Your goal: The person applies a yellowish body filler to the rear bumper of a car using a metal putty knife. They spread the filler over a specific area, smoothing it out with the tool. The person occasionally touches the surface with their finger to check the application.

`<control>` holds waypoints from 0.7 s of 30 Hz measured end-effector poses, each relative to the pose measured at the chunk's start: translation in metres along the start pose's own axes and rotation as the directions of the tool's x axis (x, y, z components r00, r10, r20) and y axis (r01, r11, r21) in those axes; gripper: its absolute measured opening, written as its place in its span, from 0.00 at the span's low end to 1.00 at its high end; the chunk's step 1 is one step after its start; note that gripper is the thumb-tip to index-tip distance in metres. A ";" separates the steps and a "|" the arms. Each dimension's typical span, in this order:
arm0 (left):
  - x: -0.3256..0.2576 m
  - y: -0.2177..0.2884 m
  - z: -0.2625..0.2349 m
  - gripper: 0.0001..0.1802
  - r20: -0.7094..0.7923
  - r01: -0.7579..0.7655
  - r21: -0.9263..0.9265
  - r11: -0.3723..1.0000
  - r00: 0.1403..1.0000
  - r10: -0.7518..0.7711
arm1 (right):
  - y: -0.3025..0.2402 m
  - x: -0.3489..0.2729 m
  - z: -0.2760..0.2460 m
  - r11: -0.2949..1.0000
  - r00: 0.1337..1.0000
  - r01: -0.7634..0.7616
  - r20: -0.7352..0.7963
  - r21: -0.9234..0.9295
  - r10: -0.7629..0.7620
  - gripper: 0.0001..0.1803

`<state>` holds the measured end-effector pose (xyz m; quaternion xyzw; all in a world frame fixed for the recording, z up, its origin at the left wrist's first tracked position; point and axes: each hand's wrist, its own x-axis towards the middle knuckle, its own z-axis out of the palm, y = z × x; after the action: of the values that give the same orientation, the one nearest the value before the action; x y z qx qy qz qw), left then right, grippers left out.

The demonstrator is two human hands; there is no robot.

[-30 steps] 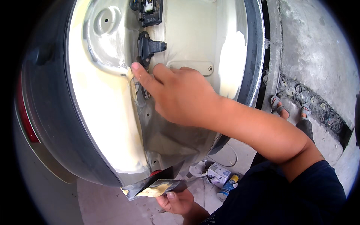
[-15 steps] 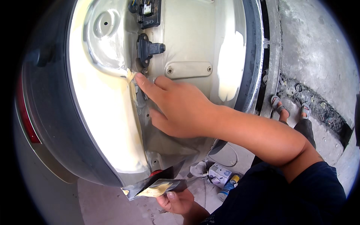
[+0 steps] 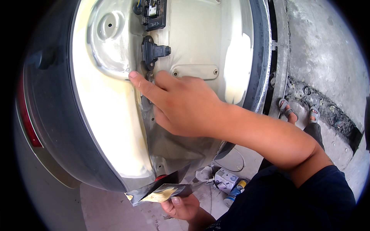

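My right hand [image 3: 189, 104] reaches across a car body panel with its index finger stretched out and the other fingers partly curled; it holds nothing. That fingertip touches the pale yellow filler [image 3: 111, 111] at the corner below a rounded bare-metal recess [image 3: 110, 46]. Low in the view, my left hand [image 3: 183, 208] is closed on the edge of a dark mixing plate [image 3: 181, 189], thumb on top. Yellow putty [image 3: 160, 195] is smeared over the plate. A second dark flat sheet [image 3: 144, 190] lies partly behind it, up against the panel's lower end.
Above my right hand, a black latch-like part [image 3: 152, 52] and a black electrical part [image 3: 155, 15] stick out from the panel. A dark bumper [image 3: 88, 146] curves along the left. On the floor are a box [image 3: 225, 180] and cans [image 3: 233, 196]. Someone's sandaled feet [image 3: 288, 109] show at right.
My right index fingertip has slid a little left and upward along the filler edge. The raised bit of putty at that corner no longer shows. My left hand and plate stay in place.
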<state>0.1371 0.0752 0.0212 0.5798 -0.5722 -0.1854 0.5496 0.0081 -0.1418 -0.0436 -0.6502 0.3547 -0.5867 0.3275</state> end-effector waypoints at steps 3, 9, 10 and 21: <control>-0.001 -0.001 -0.001 0.26 0.004 0.006 0.002 1.000 1.000 -0.006 | 0.007 0.005 0.002 0.980 0.996 0.075 -0.024 -0.186 -0.081 0.34; 0.000 -0.002 -0.001 0.25 0.015 0.000 0.005 1.000 1.000 0.000 | 0.010 0.007 0.001 0.958 0.996 0.038 -0.065 -0.283 -0.059 0.34; 0.000 -0.002 -0.001 0.25 0.017 0.000 0.009 1.000 1.000 0.000 | 0.009 0.006 0.002 0.969 0.998 0.005 -0.062 -0.248 -0.021 0.34; -0.002 -0.003 -0.005 0.26 0.062 -0.014 -0.045 0.999 0.998 0.017 | -0.015 -0.005 0.010 0.840 0.956 -0.256 0.251 0.478 0.149 0.45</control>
<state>0.1422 0.0788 0.0195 0.5569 -0.5892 -0.2117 0.5458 0.0187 -0.1296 -0.0343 -0.5568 0.2202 -0.5511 0.5813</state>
